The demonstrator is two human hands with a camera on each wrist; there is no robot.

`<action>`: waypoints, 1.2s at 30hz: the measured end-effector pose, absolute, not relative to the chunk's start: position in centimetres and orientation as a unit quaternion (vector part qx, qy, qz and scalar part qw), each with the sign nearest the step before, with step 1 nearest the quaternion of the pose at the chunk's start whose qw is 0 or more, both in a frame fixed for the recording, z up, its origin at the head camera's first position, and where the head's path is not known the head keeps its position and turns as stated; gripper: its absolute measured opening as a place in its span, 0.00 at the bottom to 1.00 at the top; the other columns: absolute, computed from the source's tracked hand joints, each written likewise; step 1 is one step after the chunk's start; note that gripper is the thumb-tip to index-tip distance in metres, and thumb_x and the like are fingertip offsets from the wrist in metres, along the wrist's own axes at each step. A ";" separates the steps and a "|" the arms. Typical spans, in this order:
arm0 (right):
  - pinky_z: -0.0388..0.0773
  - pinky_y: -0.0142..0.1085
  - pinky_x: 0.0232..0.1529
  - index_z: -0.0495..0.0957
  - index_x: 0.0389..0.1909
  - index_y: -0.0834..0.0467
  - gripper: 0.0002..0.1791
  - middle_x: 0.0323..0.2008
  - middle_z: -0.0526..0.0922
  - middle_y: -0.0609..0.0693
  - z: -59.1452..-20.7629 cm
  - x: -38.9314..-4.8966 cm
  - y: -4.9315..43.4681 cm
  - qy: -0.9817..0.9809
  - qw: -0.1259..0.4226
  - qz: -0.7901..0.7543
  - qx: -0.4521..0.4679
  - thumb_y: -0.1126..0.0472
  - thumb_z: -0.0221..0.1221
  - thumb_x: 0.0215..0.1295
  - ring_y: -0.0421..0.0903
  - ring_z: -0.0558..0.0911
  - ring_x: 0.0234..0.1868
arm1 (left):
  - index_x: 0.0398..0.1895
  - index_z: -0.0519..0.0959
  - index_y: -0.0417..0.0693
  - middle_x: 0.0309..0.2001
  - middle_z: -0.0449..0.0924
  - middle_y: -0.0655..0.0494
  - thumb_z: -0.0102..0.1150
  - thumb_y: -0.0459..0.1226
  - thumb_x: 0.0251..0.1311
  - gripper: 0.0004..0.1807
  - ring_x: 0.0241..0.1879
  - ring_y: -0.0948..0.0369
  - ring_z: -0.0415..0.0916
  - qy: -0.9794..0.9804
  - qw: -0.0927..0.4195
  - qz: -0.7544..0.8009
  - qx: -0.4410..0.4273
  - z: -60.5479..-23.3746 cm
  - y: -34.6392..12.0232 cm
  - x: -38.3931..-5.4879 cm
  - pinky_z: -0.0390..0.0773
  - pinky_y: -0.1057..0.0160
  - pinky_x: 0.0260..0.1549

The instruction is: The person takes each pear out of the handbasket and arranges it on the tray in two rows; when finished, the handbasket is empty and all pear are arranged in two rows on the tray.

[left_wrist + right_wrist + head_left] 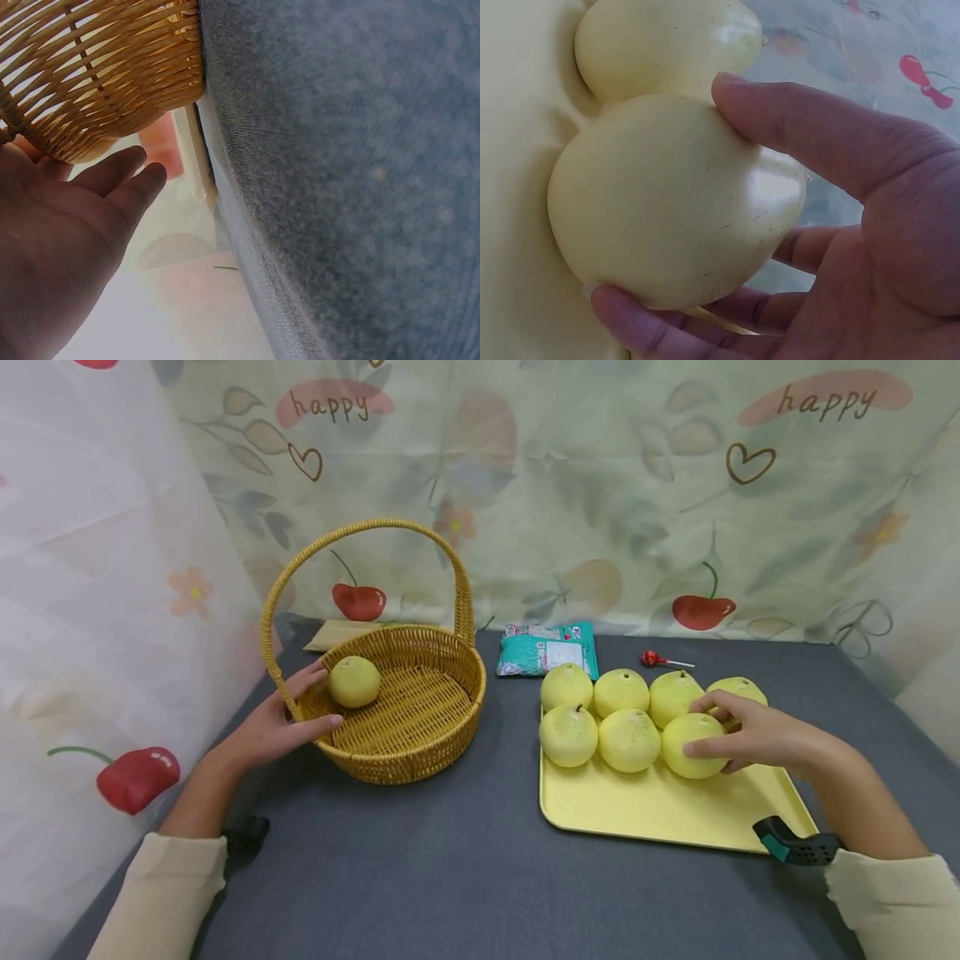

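A golden wicker basket (408,760) with a tall arched handle stands on the left, and one yellow pear (355,682) lies inside it. My left hand (288,718) holds the basket's left rim near the handle's foot. In the left wrist view, some fingers (135,180) extend beside the woven wall; the thumb is out of sight there. Over on the right, my right hand (757,735) grips a round yellow pear (667,202), thumb on one side and fingers curled around the other. That pear sits in the front row on a yellow tray (645,810), with several similar pears (628,741) beside and behind it.
Behind the tray lie a teal plastic packet (546,650) and a red lollipop (654,658). A flat tan item (337,635) is partly hidden behind the basket. A printed curtain (555,510) borders the dark grey table (450,877) at the back and sides.
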State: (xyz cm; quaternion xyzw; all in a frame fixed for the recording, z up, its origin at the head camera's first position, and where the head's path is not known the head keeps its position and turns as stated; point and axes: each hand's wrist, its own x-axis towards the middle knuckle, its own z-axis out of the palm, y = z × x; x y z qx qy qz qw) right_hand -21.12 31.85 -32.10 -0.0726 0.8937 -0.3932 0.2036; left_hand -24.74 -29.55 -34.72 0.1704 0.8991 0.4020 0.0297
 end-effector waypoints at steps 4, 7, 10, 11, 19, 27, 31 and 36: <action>0.83 0.47 0.43 0.57 0.68 0.66 0.41 0.60 0.62 0.70 -32.1 -21.1 31.8 0.882 0.215 -0.412 -0.076 0.53 0.68 0.64 0.57 0.75 0.50 | 0.80 0.51 0.43 0.81 0.40 0.53 0.66 0.47 0.65 0.48 0.78 0.49 0.36 0.900 0.032 0.401 0.168 -34.7 -29.6 -24.7 0.51 0.34 0.67; 0.83 0.47 0.44 0.56 0.68 0.67 0.42 0.61 0.61 0.71 -32.1 -21.1 31.8 0.879 0.219 -0.418 -0.073 0.53 0.69 0.64 0.57 0.75 0.51 | 0.80 0.50 0.43 0.81 0.39 0.53 0.66 0.47 0.64 0.48 0.78 0.49 0.36 0.900 0.033 0.400 0.167 -34.7 -29.6 -24.7 0.51 0.34 0.67; 0.83 0.47 0.44 0.55 0.69 0.68 0.43 0.63 0.60 0.72 -32.1 -21.1 31.8 0.884 0.213 -0.410 -0.071 0.52 0.68 0.64 0.58 0.75 0.52 | 0.80 0.51 0.44 0.81 0.40 0.54 0.66 0.47 0.64 0.48 0.78 0.49 0.36 0.900 0.031 0.401 0.168 -34.7 -29.6 -24.7 0.51 0.34 0.67; 0.83 0.47 0.44 0.56 0.68 0.68 0.43 0.63 0.59 0.72 -32.0 -21.0 31.8 0.886 0.210 -0.407 -0.070 0.52 0.68 0.64 0.58 0.75 0.52 | 0.80 0.51 0.44 0.81 0.40 0.54 0.66 0.47 0.64 0.48 0.78 0.50 0.36 0.900 0.030 0.402 0.168 -34.7 -29.6 -24.7 0.51 0.34 0.67; 0.80 0.49 0.46 0.64 0.65 0.66 0.36 0.60 0.66 0.71 -31.2 -20.6 32.3 0.920 0.162 -0.345 -0.085 0.48 0.66 0.66 0.62 0.75 0.55 | 0.80 0.51 0.44 0.81 0.40 0.54 0.66 0.47 0.65 0.47 0.78 0.49 0.36 0.898 0.030 0.403 0.173 -34.5 -29.4 -25.0 0.51 0.34 0.67; 0.74 0.55 0.52 0.62 0.69 0.62 0.37 0.62 0.69 0.67 -29.2 -20.8 31.0 0.936 0.082 -0.330 -0.088 0.44 0.60 0.71 0.66 0.72 0.60 | 0.80 0.52 0.44 0.81 0.40 0.53 0.66 0.47 0.65 0.47 0.78 0.49 0.36 0.899 0.029 0.401 0.174 -34.6 -29.4 -25.2 0.51 0.34 0.67; 0.75 0.44 0.51 0.60 0.72 0.60 0.34 0.64 0.69 0.63 -28.5 -21.3 28.9 0.914 0.048 -0.385 -0.122 0.47 0.58 0.74 0.61 0.74 0.60 | 0.80 0.52 0.45 0.81 0.40 0.54 0.66 0.48 0.64 0.47 0.77 0.49 0.36 0.900 0.030 0.401 0.170 -34.7 -29.6 -25.0 0.50 0.34 0.67; 0.75 0.41 0.57 0.54 0.76 0.57 0.36 0.70 0.63 0.61 -27.6 -22.3 24.6 0.854 0.034 -0.495 -0.154 0.52 0.57 0.75 0.59 0.73 0.62 | 0.80 0.51 0.46 0.81 0.40 0.54 0.66 0.48 0.64 0.48 0.77 0.49 0.36 0.901 0.031 0.401 0.165 -34.9 -29.7 -24.8 0.51 0.34 0.67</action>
